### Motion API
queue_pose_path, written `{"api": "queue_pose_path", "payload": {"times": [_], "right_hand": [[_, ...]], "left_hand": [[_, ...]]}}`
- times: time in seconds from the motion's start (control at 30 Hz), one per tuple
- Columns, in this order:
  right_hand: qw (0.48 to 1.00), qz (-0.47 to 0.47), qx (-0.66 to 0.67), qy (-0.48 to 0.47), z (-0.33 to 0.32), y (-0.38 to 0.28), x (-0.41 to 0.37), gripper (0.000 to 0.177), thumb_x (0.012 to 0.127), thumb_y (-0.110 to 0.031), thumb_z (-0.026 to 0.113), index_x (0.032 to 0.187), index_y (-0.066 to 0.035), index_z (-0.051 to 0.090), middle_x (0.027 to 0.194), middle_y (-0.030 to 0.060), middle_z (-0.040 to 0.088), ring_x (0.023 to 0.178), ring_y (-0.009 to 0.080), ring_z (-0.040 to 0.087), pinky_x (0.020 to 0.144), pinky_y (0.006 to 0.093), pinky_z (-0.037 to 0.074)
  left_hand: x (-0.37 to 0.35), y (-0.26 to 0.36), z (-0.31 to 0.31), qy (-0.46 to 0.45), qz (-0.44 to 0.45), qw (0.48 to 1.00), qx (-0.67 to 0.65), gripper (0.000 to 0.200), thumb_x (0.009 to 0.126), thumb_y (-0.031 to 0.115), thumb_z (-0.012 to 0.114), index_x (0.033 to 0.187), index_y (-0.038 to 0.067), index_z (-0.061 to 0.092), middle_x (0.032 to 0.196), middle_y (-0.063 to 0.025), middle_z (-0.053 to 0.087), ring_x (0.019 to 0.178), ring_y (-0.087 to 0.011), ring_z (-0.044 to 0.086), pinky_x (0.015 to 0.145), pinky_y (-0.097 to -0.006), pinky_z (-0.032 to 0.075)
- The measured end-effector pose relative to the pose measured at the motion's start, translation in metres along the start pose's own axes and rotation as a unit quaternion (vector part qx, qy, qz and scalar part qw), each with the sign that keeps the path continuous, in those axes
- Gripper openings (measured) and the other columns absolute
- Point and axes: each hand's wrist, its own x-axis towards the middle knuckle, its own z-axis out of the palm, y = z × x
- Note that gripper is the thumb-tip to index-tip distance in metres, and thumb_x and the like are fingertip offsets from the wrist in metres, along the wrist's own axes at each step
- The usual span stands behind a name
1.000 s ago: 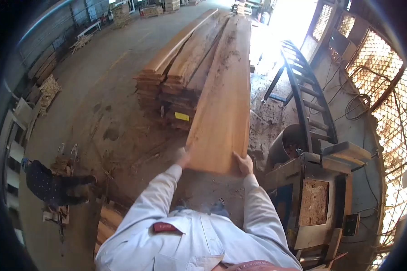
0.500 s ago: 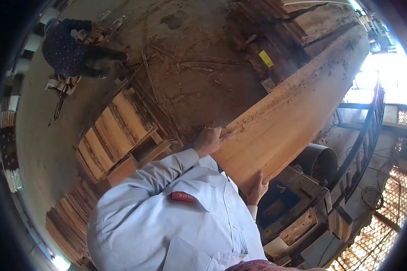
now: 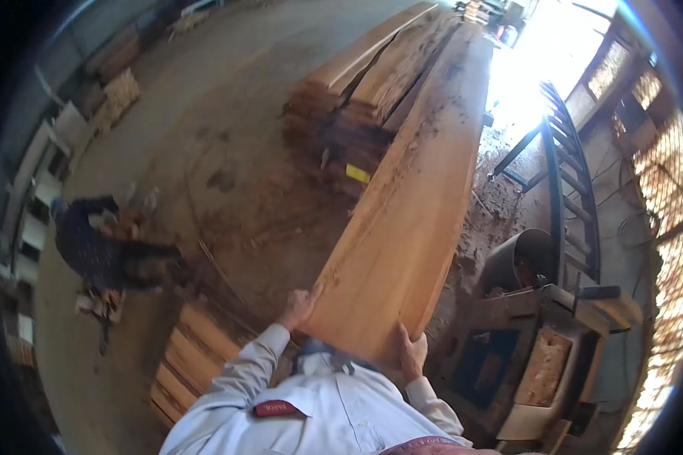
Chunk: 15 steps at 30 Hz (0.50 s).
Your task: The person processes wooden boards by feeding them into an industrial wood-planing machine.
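A long, wide wooden plank (image 3: 398,254) stretches away from my body toward the bright doorway, its near end close to my waist. My left hand (image 3: 300,307) is closed around the plank's left edge near that end. On the opposite edge, my right hand (image 3: 412,353) grips with the thumb over the top face and the fingers hidden below. Dark bark residue runs along the left side of the board. Its far part overlaps a pile of rough planks (image 3: 402,72) in this view.
A yellow tag (image 3: 357,174) marks the pile's near end. To the right stand a boxy machine (image 3: 535,303), a dark cylinder (image 3: 514,262) and a blue metal ladder (image 3: 573,182). Cut boards (image 3: 193,353) lie at lower left; another person (image 3: 99,246) bends over farther left.
My view has turned to the right, and the plank now points more straight ahead. Both hands keep their hold on its near end; more of the plank pile shows.
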Motion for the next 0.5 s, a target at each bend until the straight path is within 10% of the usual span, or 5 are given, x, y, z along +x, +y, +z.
{"api": "queue_pose_path", "payload": {"times": [0.27,0.5], "right_hand": [[0.995,0.035,-0.075,0.050,0.007,0.003,-0.007,0.065,0.086,-0.050,0.080,0.118,0.003,0.061,0.110,0.0245,0.073,0.105,0.0360,0.072,0.092,0.0424,0.054],[0.993,0.023,-0.095,0.072,0.008,-0.011,-0.009,0.063,0.089,-0.054,0.075,0.110,0.003,0.059,0.098,0.0269,0.073,0.096,0.0443,0.072,0.084,0.0489,0.056]], "left_hand": [[0.008,0.004,0.010,-0.034,-0.232,0.972,-0.018,0.092,0.099,0.075,0.041,0.067,-0.008,0.065,0.062,-0.0240,0.061,0.065,-0.0348,0.065,0.067,-0.0501,0.047],[0.013,0.008,0.011,-0.026,-0.261,0.964,-0.039,0.093,0.096,0.079,0.039,0.070,-0.005,0.068,0.071,-0.0250,0.064,0.074,-0.0331,0.067,0.070,-0.0495,0.047]]}}
